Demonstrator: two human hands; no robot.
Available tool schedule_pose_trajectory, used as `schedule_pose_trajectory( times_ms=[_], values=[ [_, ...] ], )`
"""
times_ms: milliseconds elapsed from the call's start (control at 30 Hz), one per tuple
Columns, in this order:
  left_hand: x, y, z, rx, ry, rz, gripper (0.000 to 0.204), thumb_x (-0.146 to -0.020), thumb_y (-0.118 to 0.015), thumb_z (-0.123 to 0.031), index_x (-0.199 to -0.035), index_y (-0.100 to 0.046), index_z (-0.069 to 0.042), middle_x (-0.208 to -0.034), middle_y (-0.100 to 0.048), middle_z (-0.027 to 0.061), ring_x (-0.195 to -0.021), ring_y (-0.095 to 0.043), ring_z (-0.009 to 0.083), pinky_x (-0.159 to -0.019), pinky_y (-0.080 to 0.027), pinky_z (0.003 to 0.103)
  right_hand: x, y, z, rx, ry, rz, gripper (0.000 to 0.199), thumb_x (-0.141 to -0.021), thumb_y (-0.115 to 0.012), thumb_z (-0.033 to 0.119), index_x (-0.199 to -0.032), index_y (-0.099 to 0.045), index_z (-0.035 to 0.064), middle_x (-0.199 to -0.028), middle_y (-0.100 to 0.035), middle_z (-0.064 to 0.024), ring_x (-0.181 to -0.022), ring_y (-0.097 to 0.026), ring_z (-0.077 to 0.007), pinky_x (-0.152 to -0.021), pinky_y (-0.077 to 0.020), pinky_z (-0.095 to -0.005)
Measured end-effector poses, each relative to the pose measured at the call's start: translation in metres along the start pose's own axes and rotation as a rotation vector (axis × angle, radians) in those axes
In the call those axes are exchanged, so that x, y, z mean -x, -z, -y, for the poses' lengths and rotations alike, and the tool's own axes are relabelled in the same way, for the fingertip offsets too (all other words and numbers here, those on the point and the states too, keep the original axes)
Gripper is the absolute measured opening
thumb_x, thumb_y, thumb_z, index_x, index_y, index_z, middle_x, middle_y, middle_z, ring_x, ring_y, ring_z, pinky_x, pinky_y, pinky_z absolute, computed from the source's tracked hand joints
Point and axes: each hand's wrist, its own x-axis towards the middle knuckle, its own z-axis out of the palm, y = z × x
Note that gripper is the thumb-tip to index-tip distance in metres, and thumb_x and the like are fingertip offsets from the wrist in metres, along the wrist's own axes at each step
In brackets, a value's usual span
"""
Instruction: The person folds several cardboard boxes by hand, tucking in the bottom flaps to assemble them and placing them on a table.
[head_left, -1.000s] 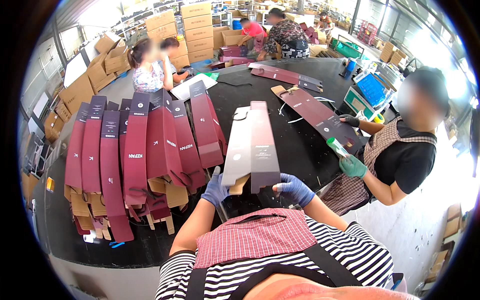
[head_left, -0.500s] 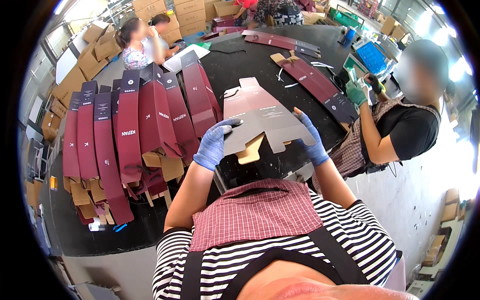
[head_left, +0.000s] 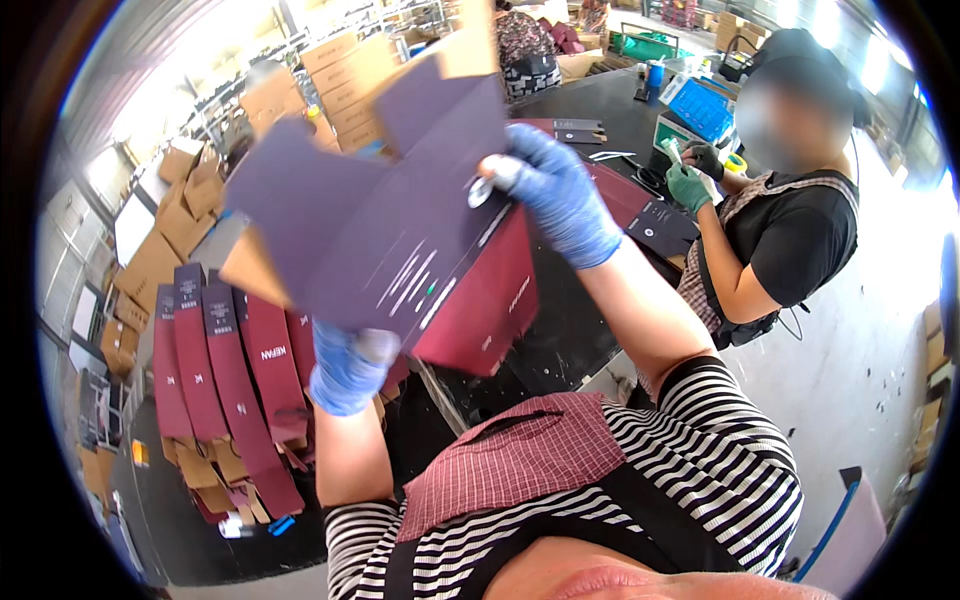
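Observation:
I hold up a cardboard box (head_left: 390, 225), unfolded at one end, with a dark purple-grey part, flaps spread at the top and a maroon length trailing below. My left hand (head_left: 350, 370), in a blue glove, grips its lower left edge; some of the fingers are behind the card. Higher up, my right hand (head_left: 560, 195), gloved in blue too, pinches the right edge, thumb on the printed face. The box is tilted and slightly blurred, raised above the black table (head_left: 545, 350).
Several maroon boxes (head_left: 225, 370) stand crowded on the table at left. To my right a co-worker (head_left: 770, 220) handles something small near a blue tray (head_left: 702, 108). Another maroon box (head_left: 645, 210) lies beyond my right wrist. Brown cartons (head_left: 345, 85) are piled at the back.
The box has come up off the table area and turned, its flaps now pointing up. My right hand has moved up and left along it; my left hand has shifted left.

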Motion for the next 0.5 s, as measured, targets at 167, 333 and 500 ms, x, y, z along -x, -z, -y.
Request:
schedule_pose_trajectory(
  times_ms=[167,333,500],
  values=[
    [0.02,-0.005,0.021,0.056,0.146,-0.205,0.061,-0.087,-0.063,-0.015,-0.143,-0.044,0.001,-0.132,-0.058,0.0136,-0.116,-0.061,0.024,-0.104,-0.049,0.04,-0.003,-0.016,-0.007,-0.023,-0.051,0.077,0.05,-0.094,-0.068,0.036,-0.128,-0.059,0.0005,-0.105,-0.066,-0.0026,-0.099,-0.06,-0.0106,-0.094,-0.0476,-0.0284],
    [0.024,-0.011,0.029,0.477,0.188,-0.197,0.065,-0.088,-0.068,-0.018,-0.146,-0.042,0.0,-0.134,-0.058,0.0145,-0.119,-0.061,0.0267,-0.105,-0.05,0.042,-0.002,-0.014,-0.027,-0.084,-0.073,0.199,0.069,-0.09,-0.074,0.047,-0.134,-0.053,-0.0013,-0.109,-0.063,-0.0031,-0.099,-0.058,-0.01,-0.094,-0.047,-0.0279],
    [0.002,-0.022,0.042,0.193,0.203,-0.283,0.077,-0.086,-0.072,-0.033,-0.15,-0.038,-0.005,-0.13,-0.057,0.0096,-0.11,-0.062,0.0218,-0.098,-0.051,0.037,0.016,-0.034,-0.045,-0.211,-0.065,0.468,0.111,-0.084,-0.07,0.07,-0.155,-0.029,-0.0052,-0.143,-0.051,-0.0156,-0.132,-0.046,-0.0203,-0.112,-0.037,-0.0336]
  ],
)
